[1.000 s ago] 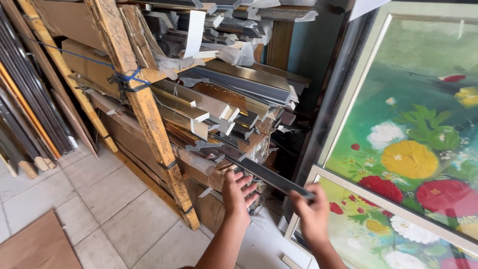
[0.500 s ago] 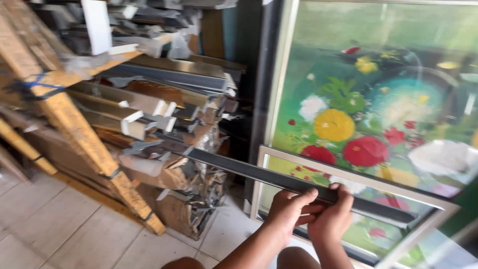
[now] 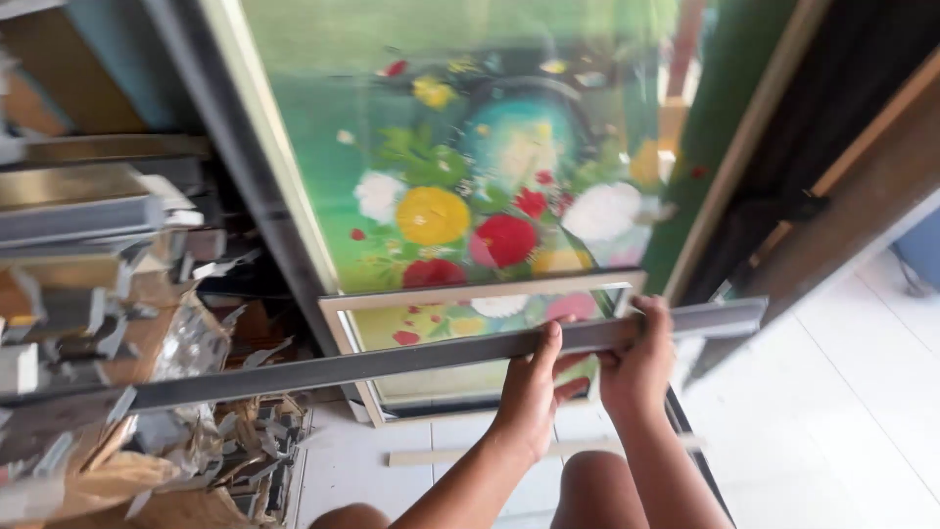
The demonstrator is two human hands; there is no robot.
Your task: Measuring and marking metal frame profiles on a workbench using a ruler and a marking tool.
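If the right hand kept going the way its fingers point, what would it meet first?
Probably the small framed flower picture leaning just behind the long grey strip that the right hand grips; depth is unclear, and the large flower painting stands behind that.

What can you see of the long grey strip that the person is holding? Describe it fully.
The strip is a long, narrow length of dark grey frame moulding, metal-like in sheen, with a lighter upper edge. It runs nearly level, rising slightly to the right. Its left end lies among the stacked mouldings; its right end hangs free. Both hands grip it near that end: the left hand and the right hand.
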